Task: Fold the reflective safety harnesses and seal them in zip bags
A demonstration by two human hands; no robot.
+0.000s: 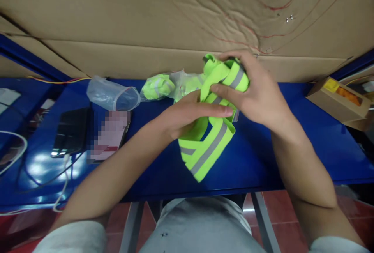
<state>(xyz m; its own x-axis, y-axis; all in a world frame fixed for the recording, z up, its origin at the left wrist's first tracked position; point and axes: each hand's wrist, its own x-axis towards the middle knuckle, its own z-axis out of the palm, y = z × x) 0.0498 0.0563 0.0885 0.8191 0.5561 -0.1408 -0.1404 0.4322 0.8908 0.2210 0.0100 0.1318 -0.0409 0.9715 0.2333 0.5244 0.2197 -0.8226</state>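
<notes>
A bunched reflective strap [209,151], neon yellow-green with grey stripes, is held up over the blue table. My right hand [248,85] grips its gathered upper part, thumb in front and fingers behind. My left hand [195,112] is closed on the middle of the strap, thumb laid across it; its other fingers are hidden behind the fabric. The lower end hangs in a loose loop below my hands. Behind it lie a clear bag with a similar yellow-green bundle [159,87] and another partly covered clear bag [187,83].
On the blue table [254,159] an open clear plastic bag [112,93] lies at the back left. Nearer are a black device [71,132] with cables and a blurred pinkish flat item [111,134]. A cardboard box [339,99] stands at right. Cardboard [131,19] lines the back.
</notes>
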